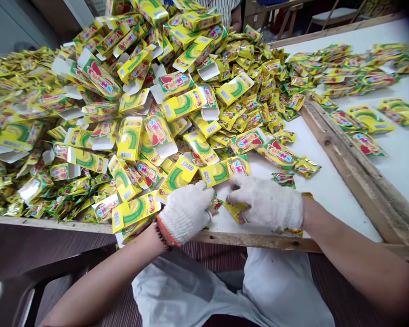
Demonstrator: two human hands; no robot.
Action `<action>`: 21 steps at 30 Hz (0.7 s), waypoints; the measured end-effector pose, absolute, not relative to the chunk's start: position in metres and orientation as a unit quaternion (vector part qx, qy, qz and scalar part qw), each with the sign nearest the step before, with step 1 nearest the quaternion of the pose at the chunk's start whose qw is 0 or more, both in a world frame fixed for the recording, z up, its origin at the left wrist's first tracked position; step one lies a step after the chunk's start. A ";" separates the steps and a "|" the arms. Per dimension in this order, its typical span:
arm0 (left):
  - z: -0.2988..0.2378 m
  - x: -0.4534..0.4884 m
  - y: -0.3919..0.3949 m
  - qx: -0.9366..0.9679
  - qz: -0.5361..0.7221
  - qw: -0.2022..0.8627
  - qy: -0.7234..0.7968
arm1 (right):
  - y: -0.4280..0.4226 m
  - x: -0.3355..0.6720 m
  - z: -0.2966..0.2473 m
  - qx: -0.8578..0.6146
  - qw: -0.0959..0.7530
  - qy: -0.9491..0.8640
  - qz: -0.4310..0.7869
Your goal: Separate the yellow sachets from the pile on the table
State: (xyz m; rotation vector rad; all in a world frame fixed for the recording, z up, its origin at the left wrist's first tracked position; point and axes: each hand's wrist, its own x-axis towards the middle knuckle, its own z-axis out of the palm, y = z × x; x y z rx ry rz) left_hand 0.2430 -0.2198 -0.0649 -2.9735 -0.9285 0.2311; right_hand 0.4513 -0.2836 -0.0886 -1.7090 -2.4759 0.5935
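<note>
My left hand (187,211), in a white knitted glove with bare fingertips, is closed on a small green and red sachet (217,201) near the table's front edge. My right hand (267,202), gloved the same way, pinches a yellow sachet (234,210) just beside it. The two hands almost meet over the white tabletop (221,223). Behind them lies a yellow and green printed carton (214,174). Another carton (179,176) rests by the left knuckles. Past the right hand are a green sachet (283,179) and a yellow one (307,167).
A tall heap of cartons (132,136), many with open white flaps, and loose sachets (259,86) covers the left and back. A wooden strip (352,168) divides off the right side, where more cartons (370,119) lie. Another person's striped shirt (225,9) shows behind the heap.
</note>
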 end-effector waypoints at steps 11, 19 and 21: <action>-0.043 0.258 -0.209 -0.938 -0.013 -0.092 -0.335 | -0.284 0.445 -0.098 -0.565 0.041 -0.814 0.130; -0.083 0.303 -0.170 -0.713 -0.308 -0.518 -0.360 | -0.284 0.446 -0.096 -0.573 0.005 -0.800 0.177; -0.094 0.308 -0.167 -0.637 -0.331 -0.590 -0.369 | -0.285 0.451 -0.092 -0.581 0.096 -0.766 0.258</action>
